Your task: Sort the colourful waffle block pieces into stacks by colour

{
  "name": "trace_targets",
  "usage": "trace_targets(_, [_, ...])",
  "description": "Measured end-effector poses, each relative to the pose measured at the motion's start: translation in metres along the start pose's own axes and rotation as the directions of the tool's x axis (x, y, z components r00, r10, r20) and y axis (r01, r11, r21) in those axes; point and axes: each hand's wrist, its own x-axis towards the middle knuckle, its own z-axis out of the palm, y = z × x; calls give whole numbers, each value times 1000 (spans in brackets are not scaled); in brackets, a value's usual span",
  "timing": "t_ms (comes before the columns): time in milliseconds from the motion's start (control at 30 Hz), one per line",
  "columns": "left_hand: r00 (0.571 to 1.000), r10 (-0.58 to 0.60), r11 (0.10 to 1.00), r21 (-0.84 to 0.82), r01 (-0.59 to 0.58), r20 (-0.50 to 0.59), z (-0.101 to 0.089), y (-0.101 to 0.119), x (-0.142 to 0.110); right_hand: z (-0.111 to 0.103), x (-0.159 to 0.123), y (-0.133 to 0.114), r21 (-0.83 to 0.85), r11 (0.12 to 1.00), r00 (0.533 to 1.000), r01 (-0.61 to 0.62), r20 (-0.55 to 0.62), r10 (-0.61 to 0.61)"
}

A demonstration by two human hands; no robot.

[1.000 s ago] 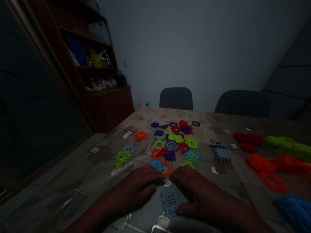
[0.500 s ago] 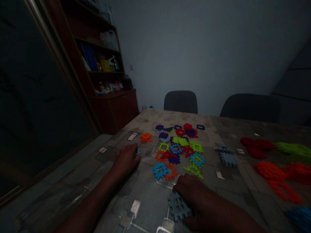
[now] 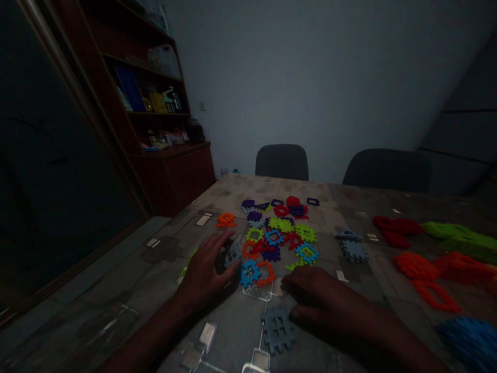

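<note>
Left grip (image 3: pixel 207 267) has shifted rightward over the last half second, bringing a small grey-blue piece (image 3: pixel 232 254) away from the partly hidden lime piece (image 3: pixel 186 267) and toward the mixed pieces mid-table. Right grip (image 3: pixel 320 294) has let go of the grey window piece (image 3: pixel 277 336), which was tilted and now lies flat on the table (image 3: pixel 233 326).

Left: my thumb and fingers are closed on the grey-blue piece, just beside the blue piece (image 3: pixel 254 269). Right: my thumb and fingers stand apart with nothing between them; thumb tip at the grey window piece's right edge, contact cannot be told. An orange frame (image 3: pixel 267 281) lies against the blue piece. To my far right: an orange pile (image 3: pixel 417 264) and a blue pile (image 3: pixel 471 334).
</note>
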Motion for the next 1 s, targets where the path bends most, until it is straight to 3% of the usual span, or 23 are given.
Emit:
trace_targets(100, [996, 64, 982, -183, -52, 58, 7, 26, -15, -3, 2, 9, -8, 1000, 998, -11, -62, 10])
trace_targets(267, [986, 117, 957, -280, -80, 121, 17, 48, -34, -6, 3, 17, -34, 999, 997, -32, -68, 29])
trace_targets(500, [961, 161, 947, -310, -87, 223, 20, 60, -41, -11, 2, 10, -75, 997, 998, -32, -59, 28])
trace_targets(1000, [942, 218, 950, -279, -143, 257, 37, 67, -56, -12, 3, 12, -100, 994, 998, -42, -48, 37])
